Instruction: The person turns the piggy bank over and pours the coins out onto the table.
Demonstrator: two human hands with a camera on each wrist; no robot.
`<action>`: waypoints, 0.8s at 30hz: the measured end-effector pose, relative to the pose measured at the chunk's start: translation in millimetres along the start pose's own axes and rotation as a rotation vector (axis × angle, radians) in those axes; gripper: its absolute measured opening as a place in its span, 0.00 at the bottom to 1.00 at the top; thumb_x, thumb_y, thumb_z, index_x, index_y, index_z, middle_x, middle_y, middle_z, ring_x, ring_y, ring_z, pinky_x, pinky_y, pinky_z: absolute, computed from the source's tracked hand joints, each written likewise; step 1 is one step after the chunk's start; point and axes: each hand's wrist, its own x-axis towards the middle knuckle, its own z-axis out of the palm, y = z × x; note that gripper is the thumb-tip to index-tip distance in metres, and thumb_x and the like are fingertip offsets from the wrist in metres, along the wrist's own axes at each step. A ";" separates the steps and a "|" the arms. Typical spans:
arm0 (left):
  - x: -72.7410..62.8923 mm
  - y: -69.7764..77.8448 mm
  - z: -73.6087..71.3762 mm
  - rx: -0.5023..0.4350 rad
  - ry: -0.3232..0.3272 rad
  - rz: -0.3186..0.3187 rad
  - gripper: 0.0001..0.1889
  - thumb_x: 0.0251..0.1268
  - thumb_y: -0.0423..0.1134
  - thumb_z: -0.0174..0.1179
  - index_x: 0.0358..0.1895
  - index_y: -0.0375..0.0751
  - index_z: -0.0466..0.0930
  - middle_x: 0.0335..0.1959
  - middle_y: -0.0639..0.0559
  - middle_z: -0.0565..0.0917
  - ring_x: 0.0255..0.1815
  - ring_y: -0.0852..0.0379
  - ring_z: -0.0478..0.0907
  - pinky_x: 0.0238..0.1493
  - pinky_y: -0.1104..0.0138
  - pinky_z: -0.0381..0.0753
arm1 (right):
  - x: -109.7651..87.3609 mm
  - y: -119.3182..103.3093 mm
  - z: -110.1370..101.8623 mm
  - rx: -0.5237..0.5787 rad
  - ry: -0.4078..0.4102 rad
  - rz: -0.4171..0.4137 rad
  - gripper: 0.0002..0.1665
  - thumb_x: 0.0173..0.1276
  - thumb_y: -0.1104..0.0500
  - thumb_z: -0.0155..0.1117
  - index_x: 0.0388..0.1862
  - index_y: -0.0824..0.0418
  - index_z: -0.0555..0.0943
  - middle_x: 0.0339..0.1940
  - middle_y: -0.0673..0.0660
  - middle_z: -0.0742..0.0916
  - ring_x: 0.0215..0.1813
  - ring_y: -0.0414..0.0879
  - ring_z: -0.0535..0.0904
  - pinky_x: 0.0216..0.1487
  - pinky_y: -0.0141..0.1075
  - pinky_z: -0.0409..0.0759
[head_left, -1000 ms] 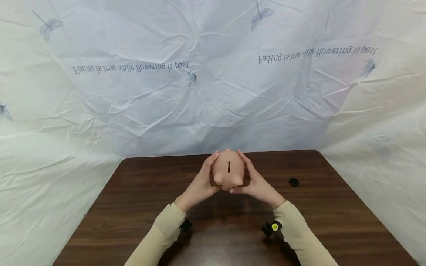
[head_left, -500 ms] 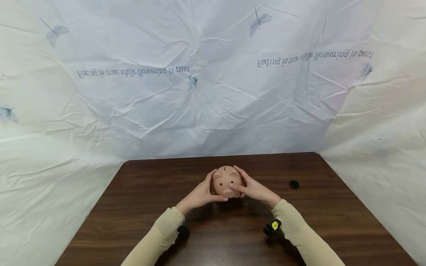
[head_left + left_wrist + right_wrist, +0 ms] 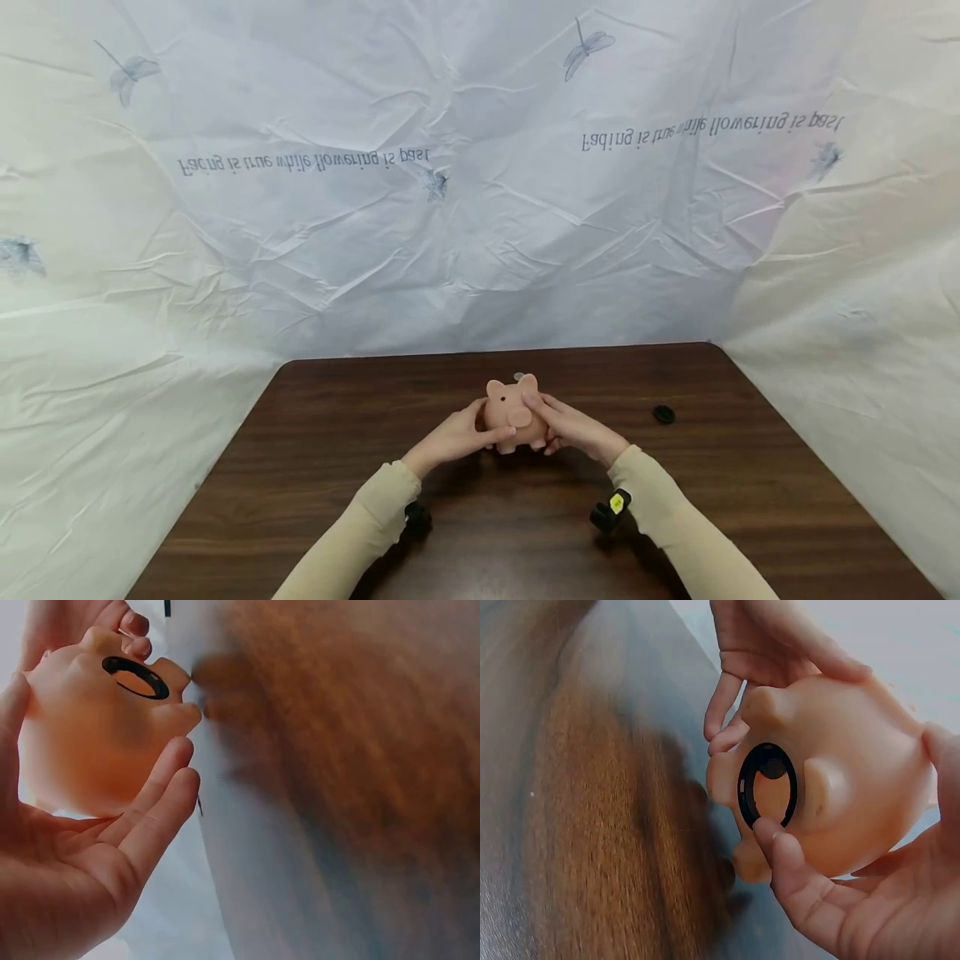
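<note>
A pink piggy bank (image 3: 513,413) is held between both hands over the middle of the table, its snout towards me. My left hand (image 3: 452,437) grips its left side, thumb by the snout. On the other side my right hand (image 3: 581,429) holds it, thumb near the eye and a fingertip at the belly hole's rim in the right wrist view. That belly hole has a black ring (image 3: 742,799); a dark round shape (image 3: 771,766) shows inside it. Just behind the ears appears a small pale disc (image 3: 518,377), too small to identify.
A round black plug (image 3: 663,414) lies on the dark wooden table (image 3: 360,417), right of the hands. White printed sheeting (image 3: 480,250) hangs behind the table and along both sides. Each wrist wears a black camera.
The piggy bank has been turned from its coin slot facing me to its face and feet showing, and has come lower. The pale disc behind it now shows. The plug stays put.
</note>
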 end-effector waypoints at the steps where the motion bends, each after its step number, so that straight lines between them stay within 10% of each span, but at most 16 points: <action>1: 0.1 0.3 -0.3 -0.005 0.003 0.009 0.50 0.62 0.67 0.64 0.79 0.43 0.55 0.60 0.50 0.79 0.52 0.56 0.81 0.52 0.58 0.81 | -1.1 -0.4 -0.2 0.001 0.003 -0.007 0.43 0.80 0.34 0.43 0.79 0.60 0.53 0.40 0.64 0.84 0.35 0.51 0.81 0.41 0.44 0.83; 7: -3.1 5.7 -7.7 0.033 0.097 0.254 0.56 0.59 0.50 0.75 0.83 0.58 0.43 0.74 0.55 0.66 0.65 0.56 0.74 0.59 0.57 0.79 | -12.3 -11.4 -2.2 0.037 0.046 -0.220 0.52 0.74 0.53 0.66 0.83 0.46 0.43 0.77 0.61 0.62 0.65 0.58 0.74 0.57 0.53 0.80; 15: -10.1 27.4 -24.0 0.225 0.219 0.723 0.54 0.60 0.27 0.71 0.83 0.50 0.44 0.83 0.46 0.47 0.73 0.47 0.67 0.63 0.59 0.77 | -24.7 -32.2 -0.3 -0.310 0.141 -0.742 0.61 0.58 0.70 0.78 0.79 0.57 0.47 0.83 0.60 0.49 0.75 0.58 0.62 0.61 0.45 0.78; 24: -20.2 44.4 -36.4 0.305 0.284 0.894 0.56 0.52 0.27 0.77 0.82 0.50 0.50 0.82 0.42 0.48 0.80 0.42 0.50 0.67 0.60 0.73 | -34.8 -46.5 4.1 -0.544 0.240 -0.976 0.60 0.58 0.70 0.77 0.80 0.63 0.48 0.82 0.67 0.46 0.83 0.54 0.44 0.72 0.35 0.65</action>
